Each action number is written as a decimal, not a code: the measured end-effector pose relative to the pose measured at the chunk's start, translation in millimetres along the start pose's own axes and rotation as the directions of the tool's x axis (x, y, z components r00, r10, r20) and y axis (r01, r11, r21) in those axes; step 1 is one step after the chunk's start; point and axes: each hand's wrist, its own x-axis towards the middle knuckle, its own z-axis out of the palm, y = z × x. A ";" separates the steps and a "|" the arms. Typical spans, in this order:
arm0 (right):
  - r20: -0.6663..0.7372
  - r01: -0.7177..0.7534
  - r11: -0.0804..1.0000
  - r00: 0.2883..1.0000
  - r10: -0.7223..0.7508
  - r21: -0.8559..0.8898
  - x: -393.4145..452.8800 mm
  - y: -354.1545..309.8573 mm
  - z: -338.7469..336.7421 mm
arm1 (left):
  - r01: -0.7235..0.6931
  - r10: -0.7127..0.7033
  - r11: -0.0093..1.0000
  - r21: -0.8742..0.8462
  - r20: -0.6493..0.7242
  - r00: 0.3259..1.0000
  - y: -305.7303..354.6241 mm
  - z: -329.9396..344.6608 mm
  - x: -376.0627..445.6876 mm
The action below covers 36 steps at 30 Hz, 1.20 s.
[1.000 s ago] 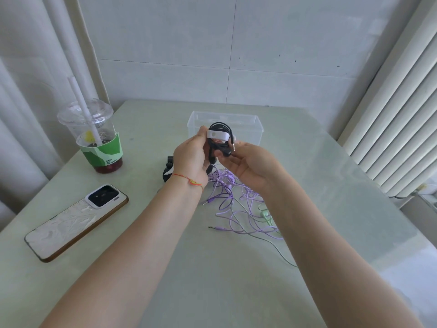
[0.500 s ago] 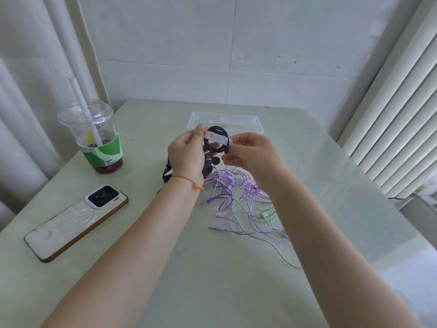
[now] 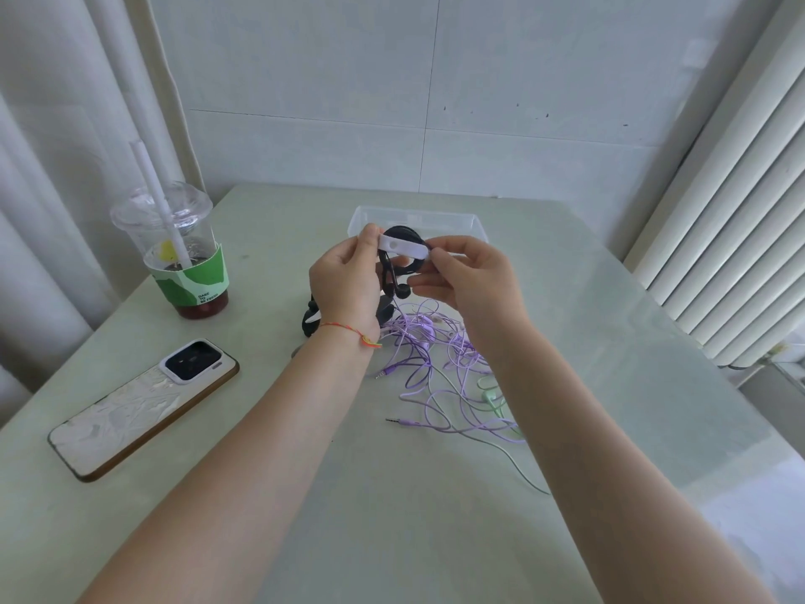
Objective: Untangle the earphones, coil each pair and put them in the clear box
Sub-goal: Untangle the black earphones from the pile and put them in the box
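Table | cup label "BE FRESH" (partly legible) | hands hold earphones

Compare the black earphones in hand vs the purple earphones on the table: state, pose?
The black earphones are coiled into a loop with a white strap across it; the purple earphones are a loose tangle. The black pair is held up between the left hand and right hand; the purple pair lies untouched on the table. Neither is in the clear box yet.
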 end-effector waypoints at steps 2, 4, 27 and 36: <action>-0.030 0.014 1.000 0.999 -0.014 0.013 -1.6 0.7 2.2 | 0.054 -0.054 0.998 -0.044 -0.005 0.999 -0.4 1.1 -0.6; -0.061 0.049 0.998 0.997 -0.051 -0.032 -3.3 1.3 5.0 | 0.103 -0.105 0.992 -0.078 -0.027 0.994 -1.4 1.0 -0.1; -0.060 0.088 0.970 0.993 -0.104 -0.224 0.3 5.4 4.0 | 0.165 -0.160 0.981 -0.104 0.059 0.985 0.7 -1.4 4.2; -0.180 0.101 0.991 0.977 -0.115 -0.083 6.9 -9.8 -13.3 | 0.195 -0.200 0.979 0.053 0.381 0.903 3.0 -6.0 4.6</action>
